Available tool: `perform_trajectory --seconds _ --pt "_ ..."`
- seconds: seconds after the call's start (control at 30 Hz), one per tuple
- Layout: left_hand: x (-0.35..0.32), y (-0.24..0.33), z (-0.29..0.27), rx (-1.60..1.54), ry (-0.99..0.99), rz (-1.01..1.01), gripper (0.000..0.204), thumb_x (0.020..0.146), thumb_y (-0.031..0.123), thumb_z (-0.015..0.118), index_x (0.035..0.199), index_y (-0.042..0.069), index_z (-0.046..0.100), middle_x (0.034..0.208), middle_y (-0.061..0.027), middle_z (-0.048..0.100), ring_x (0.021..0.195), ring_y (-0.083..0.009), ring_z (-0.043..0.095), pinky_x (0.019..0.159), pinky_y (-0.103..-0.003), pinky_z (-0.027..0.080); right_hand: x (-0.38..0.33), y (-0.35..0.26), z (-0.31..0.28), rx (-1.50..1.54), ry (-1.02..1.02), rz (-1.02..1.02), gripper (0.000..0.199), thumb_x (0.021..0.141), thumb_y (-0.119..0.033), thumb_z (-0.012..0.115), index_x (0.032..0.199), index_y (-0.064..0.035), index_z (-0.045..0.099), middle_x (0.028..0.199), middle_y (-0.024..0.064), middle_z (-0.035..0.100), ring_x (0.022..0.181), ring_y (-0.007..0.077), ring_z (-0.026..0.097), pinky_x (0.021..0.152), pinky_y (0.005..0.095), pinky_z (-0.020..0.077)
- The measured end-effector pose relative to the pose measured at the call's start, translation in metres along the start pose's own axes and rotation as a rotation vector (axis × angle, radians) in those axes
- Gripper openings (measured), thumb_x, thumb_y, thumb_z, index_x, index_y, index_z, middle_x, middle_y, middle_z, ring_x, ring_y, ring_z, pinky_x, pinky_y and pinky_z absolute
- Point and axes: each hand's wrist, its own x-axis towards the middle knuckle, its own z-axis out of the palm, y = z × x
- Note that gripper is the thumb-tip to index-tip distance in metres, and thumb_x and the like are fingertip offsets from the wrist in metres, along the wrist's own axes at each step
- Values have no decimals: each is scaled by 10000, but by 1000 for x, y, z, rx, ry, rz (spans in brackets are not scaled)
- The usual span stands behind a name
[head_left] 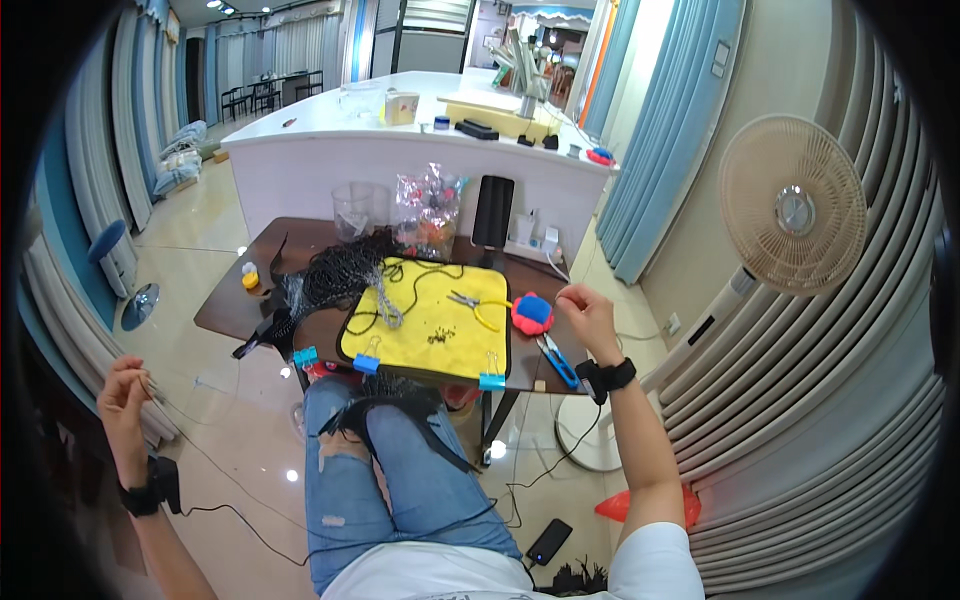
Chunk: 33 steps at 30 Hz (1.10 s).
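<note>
Head view, left to right. Left grip (125,395): raised well apart from the brown surface (228,305), thumb and fingers drawn close together; cannot tell whether they are closed on anything. Thin line (182,433) runs from near these fingertips down and rightward toward the lap. On the surface, in order: small yellow container (250,280) near the left end; bundle of black braided strands (340,275), its right side reaching the yellow mat (410,350). Mat carries a loose dark cord, a scatter of small dark bits (438,336) and yellow-handled pliers (490,316), jaws parted and pointing left. Blue clips at the mat's near edge. Red-and-blue pincushion (532,314) at the mat's right edge; blue-handled cutters (560,364) just below it. Right grip (592,318): just right of the pincushion, fingertips bunched near its upper right; contents too small to tell, closure uncertain. Beige fan (795,205) stands farther right.
</note>
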Motion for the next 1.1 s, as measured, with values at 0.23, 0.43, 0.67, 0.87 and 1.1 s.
perform_trajectory --seconds 0.23,0.43,0.67,0.87,1.1 --pt "-9 18 35 -170 -119 -180 116 856 82 605 793 -14 620 1002 -63 551 694 -69 541 620 -195 445 24 47 27 -153 -136 68 78 773 -54 649 822 6 638 693 43 645 630 96 593 584 244 472" --pt "-10 23 49 -192 -157 -311 121 880 110 584 841 -2 609 959 -54 560 699 -71 560 624 -185 466 -1 34 14 -672 -108 8 246 721 -215 709 716 13 616 694 160 637 656 333 619 609 404 491" --pt "-32 31 85 -330 -148 -609 155 940 176 509 947 24 540 974 -109 636 736 -167 656 642 -263 558 -58 34 -10 -576 -374 363 370 759 -345 675 726 9 575 674 188 576 627 310 566 570 414 431" --pt "-39 58 99 -448 -248 -653 154 959 204 470 952 53 446 1026 -178 627 752 -226 676 633 -295 569 -94 -1 -21 -300 94 444 224 890 -220 540 951 -4 529 712 149 571 663 226 551 591 354 425" --pt "-52 79 101 -482 -404 -662 119 972 172 432 955 58 398 1094 -196 609 775 -222 675 647 -298 568 -111 -197 90 236 -391 9 204 865 -181 571 944 4 606 674 74 562 617 152 549 570 256 432"
